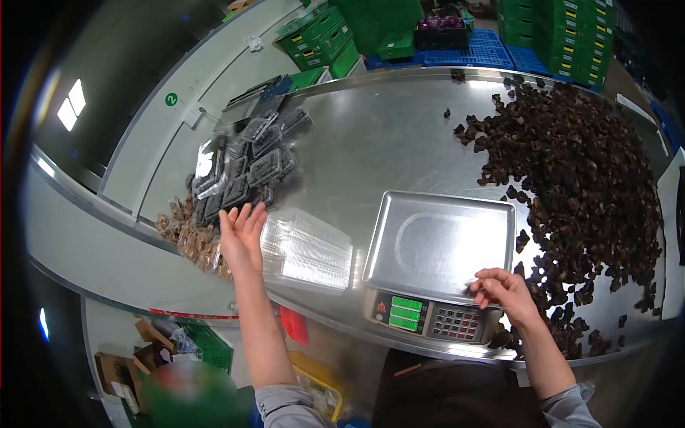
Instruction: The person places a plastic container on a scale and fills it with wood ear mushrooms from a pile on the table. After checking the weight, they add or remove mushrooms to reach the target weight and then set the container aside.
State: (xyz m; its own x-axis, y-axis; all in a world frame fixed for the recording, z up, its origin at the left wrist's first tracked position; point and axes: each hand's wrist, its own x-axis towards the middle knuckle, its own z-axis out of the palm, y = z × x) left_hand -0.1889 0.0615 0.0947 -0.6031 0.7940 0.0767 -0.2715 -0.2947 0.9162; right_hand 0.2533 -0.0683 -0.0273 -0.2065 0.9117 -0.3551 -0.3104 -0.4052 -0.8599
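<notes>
My left hand [243, 237] is raised palm up with its fingers apart, holding nothing. It hovers between a stack of clear plastic trays [314, 251] and a heap of packed clear boxes with dark contents [250, 167]. Over the front right corner of the weighing scale [444, 246] is my right hand [504, 291], fingers loosely bent and nothing visible in them. Nothing lies on the scale's steel pan, and its green displays are lit. To the right spreads a large pile of dark brown, crinkled pieces resembling mushrooms [578, 164].
Bags of tan pieces [198, 246] lie at the left edge of the steel table [371, 121]. Green crates [314, 39] and blue pallets [471, 48] stand beyond its far side. Below left are a green basket [207, 348] and a yellow bin [317, 378].
</notes>
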